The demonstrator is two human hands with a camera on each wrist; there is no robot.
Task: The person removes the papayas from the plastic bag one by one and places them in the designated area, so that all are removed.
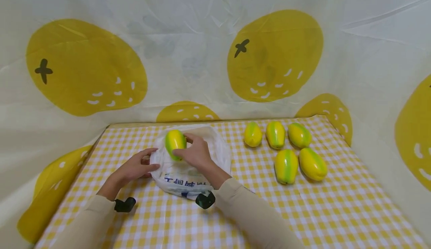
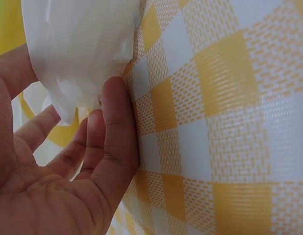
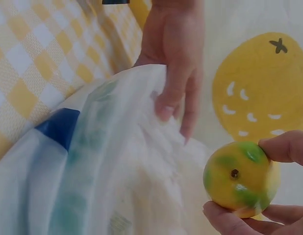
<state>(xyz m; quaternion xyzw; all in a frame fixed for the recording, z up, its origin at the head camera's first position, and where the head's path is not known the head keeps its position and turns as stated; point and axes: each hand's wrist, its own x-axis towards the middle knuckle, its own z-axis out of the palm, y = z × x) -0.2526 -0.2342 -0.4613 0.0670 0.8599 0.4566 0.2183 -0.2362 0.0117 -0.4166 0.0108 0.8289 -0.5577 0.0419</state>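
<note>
My right hand [image 1: 198, 154] pinches a yellow papaya [image 1: 175, 143] with green stripes, holding it over the open mouth of a white plastic bag [image 1: 220, 150]. In the right wrist view the papaya's stem end [image 3: 235, 183] faces the camera, thumb and fingertips on its sides. At the bag's left side, my left hand [image 1: 134, 165] holds the rim, thumb over the edge and fingers outside. The left wrist view shows the bag's thin wall [image 2: 83, 54] between that thumb and the fingers. Blue lettering runs along the bag's near side.
Several more papayas [image 1: 286, 166] lie in two rows on the right of the table. A yellow-and-white checked cloth [image 1: 340, 204] covers the tabletop. Behind and beside it hangs a white curtain [image 1: 188, 54] printed with large yellow fruit.
</note>
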